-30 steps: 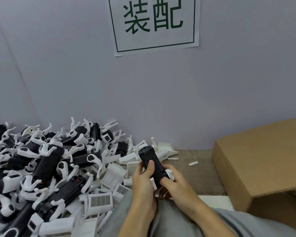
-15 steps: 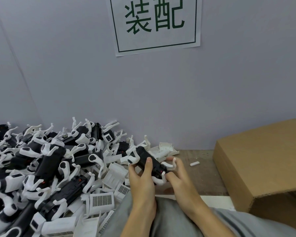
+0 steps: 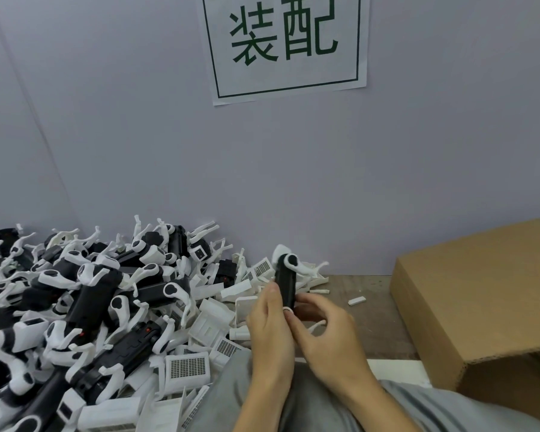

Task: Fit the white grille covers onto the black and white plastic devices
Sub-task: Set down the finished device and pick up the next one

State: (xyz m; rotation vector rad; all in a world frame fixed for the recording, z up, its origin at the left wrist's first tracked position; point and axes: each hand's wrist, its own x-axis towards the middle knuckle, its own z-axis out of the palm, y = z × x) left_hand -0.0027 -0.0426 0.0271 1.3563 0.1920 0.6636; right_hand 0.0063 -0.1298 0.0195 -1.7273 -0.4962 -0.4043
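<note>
Standing nearly upright between both hands, the black and white device is pointing its long axis up toward the wall sign, with its rounded white-and-black end topmost and a white curved arm sticking out to its right. The left hand is gripping the lower body from the left, thumb lying up along the black casing, while the right hand is curling its fingers round the bottom end from the other side, pinching it there. The device is hovering just in front of the heap of devices, at that heap's right edge, and well apart from the cardboard box lying to the right of the heap. Loose white grille covers are lying at the near edge of the heap, just left of the person's grey-clad lap, and one small white piece is resting on the wooden surface between the heap and the box. Compared with half a second ago, the device is standing far more upright: then it was lying tilted across the hands with its white arms spread to both sides, and a second ago its flat black face was turned toward the camera.
</note>
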